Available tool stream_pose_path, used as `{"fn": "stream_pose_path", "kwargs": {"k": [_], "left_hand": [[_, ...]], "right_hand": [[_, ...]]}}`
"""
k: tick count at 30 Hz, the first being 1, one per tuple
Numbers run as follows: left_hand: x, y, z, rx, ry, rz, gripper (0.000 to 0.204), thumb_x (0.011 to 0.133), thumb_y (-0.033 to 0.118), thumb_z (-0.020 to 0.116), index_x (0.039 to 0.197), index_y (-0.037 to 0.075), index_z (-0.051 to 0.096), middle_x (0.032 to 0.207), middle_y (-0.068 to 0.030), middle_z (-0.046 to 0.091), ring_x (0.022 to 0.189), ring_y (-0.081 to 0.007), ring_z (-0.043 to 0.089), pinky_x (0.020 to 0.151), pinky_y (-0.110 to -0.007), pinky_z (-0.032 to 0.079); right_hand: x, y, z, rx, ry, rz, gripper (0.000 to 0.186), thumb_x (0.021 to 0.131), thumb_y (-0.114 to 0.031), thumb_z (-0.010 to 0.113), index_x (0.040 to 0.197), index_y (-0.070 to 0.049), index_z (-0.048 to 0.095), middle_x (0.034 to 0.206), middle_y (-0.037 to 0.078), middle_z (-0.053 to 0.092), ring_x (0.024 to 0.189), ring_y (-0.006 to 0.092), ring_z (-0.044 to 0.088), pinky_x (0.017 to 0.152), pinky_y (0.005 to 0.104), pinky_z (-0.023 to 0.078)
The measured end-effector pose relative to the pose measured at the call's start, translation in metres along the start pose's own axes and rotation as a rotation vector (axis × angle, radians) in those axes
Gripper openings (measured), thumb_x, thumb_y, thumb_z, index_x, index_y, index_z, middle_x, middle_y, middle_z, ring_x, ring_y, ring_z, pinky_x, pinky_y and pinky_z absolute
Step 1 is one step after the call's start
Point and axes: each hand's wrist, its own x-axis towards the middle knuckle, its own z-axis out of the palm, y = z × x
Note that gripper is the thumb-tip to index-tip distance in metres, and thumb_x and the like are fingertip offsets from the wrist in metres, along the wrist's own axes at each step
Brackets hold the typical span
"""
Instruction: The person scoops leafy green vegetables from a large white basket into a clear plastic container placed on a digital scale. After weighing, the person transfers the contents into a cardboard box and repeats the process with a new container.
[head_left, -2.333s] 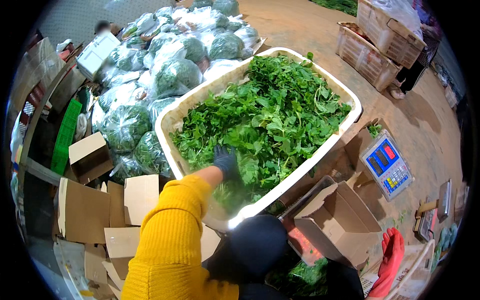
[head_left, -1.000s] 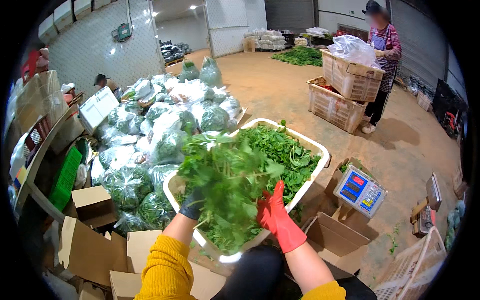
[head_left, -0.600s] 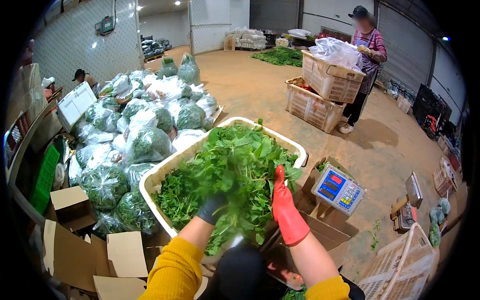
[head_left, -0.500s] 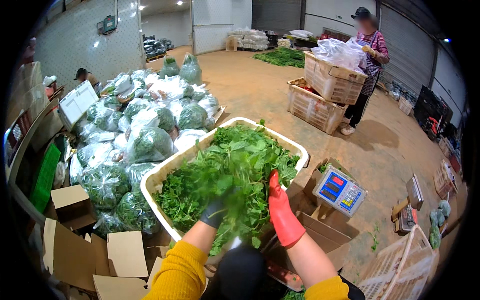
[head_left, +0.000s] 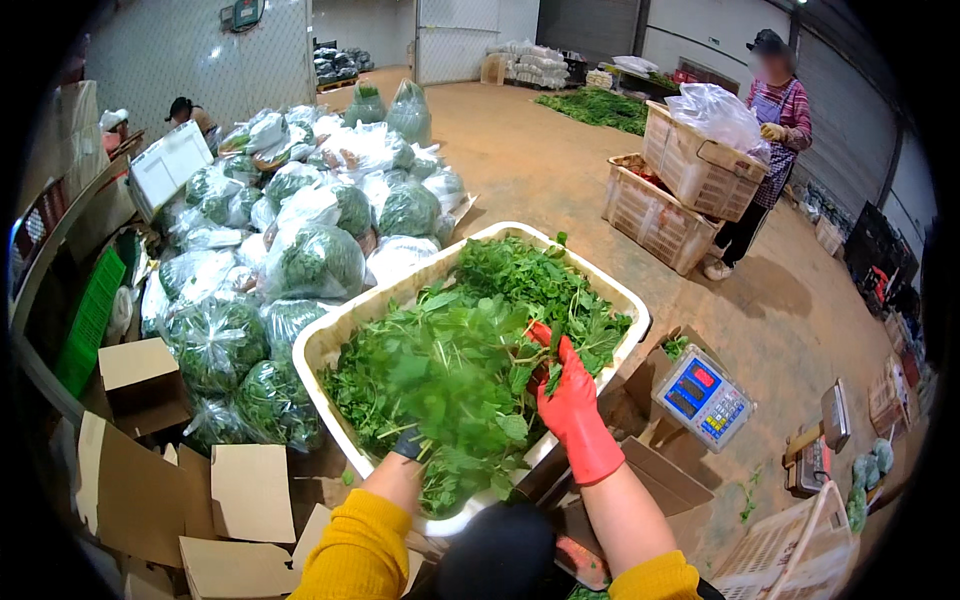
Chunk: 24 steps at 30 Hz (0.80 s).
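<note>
A cream plastic tub [head_left: 318, 350] in front of me is heaped with leafy green herbs [head_left: 590, 300] that look like mint. My left hand [head_left: 408, 443], in a dark glove, is mostly hidden under a motion-blurred bunch of herbs [head_left: 440, 370]; stems stick out beside the glove, and it appears closed around them. A red rubber glove covers my right hand [head_left: 577, 415], at the tub's right side. Its fingers are curled about some sprigs, part of them hidden among the leaves.
Clear bags of greens [head_left: 315, 262] are piled at the left, behind open cardboard boxes [head_left: 250, 490]. A digital scale [head_left: 703, 398] stands right of the tub. Farther right, a person [head_left: 780, 120] stands by stacked crates [head_left: 655, 215]. Another crate [head_left: 790, 545] lies near right.
The view has shifted, so the tub sits slightly farther right. My right hand has moved from lying along the herbs to curled fingers among them. The left hand's bunch has shifted and still blurs.
</note>
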Motion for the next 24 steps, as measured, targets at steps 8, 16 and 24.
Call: {"fn": "stream_pose_path", "kwargs": {"k": [8, 16, 24], "left_hand": [[0.011, 0.005, -0.012, -0.041, 0.002, 0.018, 0.035, 0.078, 0.019, 0.059, 0.107, 0.001, 0.057, 0.097, -0.0127, 0.061, 0.085, -0.0222, 0.056, 0.074, -0.033, 0.044], [0.008, 0.006, -0.015, -0.058, -0.004, 0.008, 0.035, 0.078, 0.019, 0.060, 0.107, 0.001, 0.057, 0.097, -0.0127, 0.061, 0.085, -0.0226, 0.057, 0.074, -0.034, 0.045], [0.008, 0.003, -0.013, -0.067, -0.028, -0.002, 0.035, 0.077, 0.018, 0.060, 0.107, 0.001, 0.056, 0.096, -0.0128, 0.061, 0.085, -0.0229, 0.057, 0.074, -0.034, 0.045]], "right_hand": [[0.037, 0.028, -0.004, 1.353, 0.029, 0.534, 0.035, 0.090, -0.022, 0.043, 0.118, -0.001, 0.049, 0.115, 0.012, 0.056, 0.084, 0.0204, 0.058, 0.082, 0.0314, 0.046], [0.028, -0.016, -0.002, 0.537, -0.051, 0.384, 0.035, 0.088, -0.034, 0.049, 0.108, -0.006, 0.057, 0.063, 0.003, 0.053, 0.049, 0.0109, 0.050, 0.044, 0.0226, 0.040], [0.022, -0.010, 0.035, -0.257, -0.127, 0.290, 0.035, 0.086, -0.037, 0.051, 0.094, -0.003, 0.055, 0.061, 0.008, 0.055, 0.049, 0.0159, 0.054, 0.045, 0.0304, 0.041]]}}
